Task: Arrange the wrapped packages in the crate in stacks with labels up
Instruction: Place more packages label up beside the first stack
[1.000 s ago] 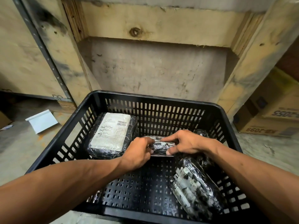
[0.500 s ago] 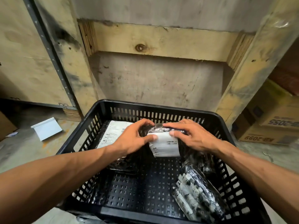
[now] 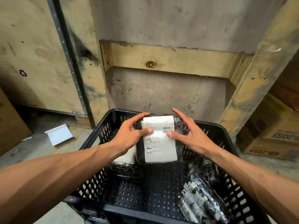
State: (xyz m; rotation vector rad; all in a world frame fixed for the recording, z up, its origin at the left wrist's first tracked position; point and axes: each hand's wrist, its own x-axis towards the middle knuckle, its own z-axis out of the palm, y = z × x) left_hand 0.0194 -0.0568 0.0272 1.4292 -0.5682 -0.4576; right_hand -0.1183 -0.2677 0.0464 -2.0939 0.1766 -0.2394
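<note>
Item: black crate, on the floor before you. Your left hand grips a wrapped package over the crate's far half, label up (barcode showing), thumb pressed on the label. Your right hand has fingers spread, thumb on the label. A second package lies beneath; a third lies near-right.

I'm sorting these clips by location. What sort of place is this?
Probably a warehouse or packing area: big plywood shipping crates, numbered cardboard cartons on a bare concrete floor, and a black plastic crate of barcode-labelled packages.
</note>
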